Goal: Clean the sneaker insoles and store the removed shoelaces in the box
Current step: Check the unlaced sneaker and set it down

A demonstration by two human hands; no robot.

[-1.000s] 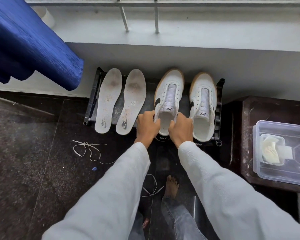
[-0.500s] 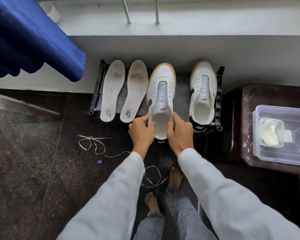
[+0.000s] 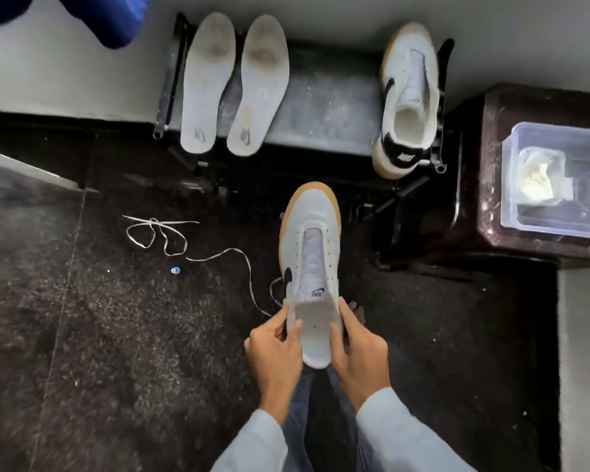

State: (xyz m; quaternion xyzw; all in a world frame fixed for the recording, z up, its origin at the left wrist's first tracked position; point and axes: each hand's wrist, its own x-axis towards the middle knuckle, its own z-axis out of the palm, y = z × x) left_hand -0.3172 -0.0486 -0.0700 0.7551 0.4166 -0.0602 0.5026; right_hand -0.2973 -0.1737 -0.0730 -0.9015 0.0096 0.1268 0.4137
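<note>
1. Shoe (image 3: 312,267) is up off the floor (image 3: 82,335), toe pointing away from me, and both my hands hold it at the heel end.
2. My left hand (image 3: 275,352) grips the left side of the opening. The thumb is curled over the rim and the fingers wrap the outside.
3. My right hand (image 3: 358,356) grips the right side the same way, thumb hooked over the rim.
4. The lace holes on this shoe are bare, and the inside looks plain white (I can see one tiny dark dot in there).
5. Two insoles (image 3: 206,83) lie side by side on the left end of the rack (image 3: 321,107), heels toward me. Both have grey smudges near the toe end.
6. The other shoe (image 3: 407,97) sits on the right end of the rack, well apart from the insoles.
7. A lace (image 3: 164,236) lies in a loose tangle on the floor, left of the shoe I hold. One end trails toward my left hand and slips behind the shoe. A small blue bit (image 3: 174,270) lies just beside it.
8. The box (image 3: 556,212) is clear and sits on a dark stool (image 3: 484,199) on my right, well apart from the lace. A small tub (image 3: 525,155) with something pale and crumpled is inside.
</note>
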